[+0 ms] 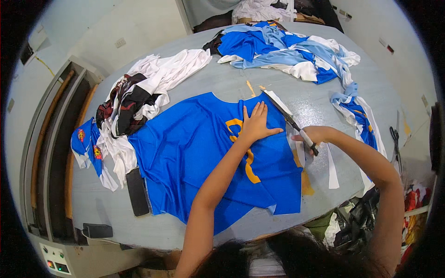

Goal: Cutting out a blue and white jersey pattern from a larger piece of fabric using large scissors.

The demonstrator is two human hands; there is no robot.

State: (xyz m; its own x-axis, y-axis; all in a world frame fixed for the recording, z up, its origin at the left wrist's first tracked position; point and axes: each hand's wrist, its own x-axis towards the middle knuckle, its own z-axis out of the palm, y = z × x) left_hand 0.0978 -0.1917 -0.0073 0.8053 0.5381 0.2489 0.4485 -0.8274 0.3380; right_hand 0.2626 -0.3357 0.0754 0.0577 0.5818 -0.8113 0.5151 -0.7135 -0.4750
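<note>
A blue jersey panel (181, 148) with orange markings lies spread on the table. My left hand (258, 124) presses flat on it near its upper right, fingers spread. In my right hand (317, 134) is a pair of scissors (291, 121), its handle partly wrapped in white. The blades lie along the panel's right edge and point up and away to the left; beside them runs a narrow white strip (278, 101). A loose white strip (333, 167) rests on the table below my right hand.
Heaped at the far side are blue, light blue and white garments (282, 48), trailing down the right. White and black cloth (134, 97) lies left. A black flat device (138, 193) touches the panel's left edge; another pair of scissors (394, 136) sits far right. The grey table (157, 231) has a curved edge.
</note>
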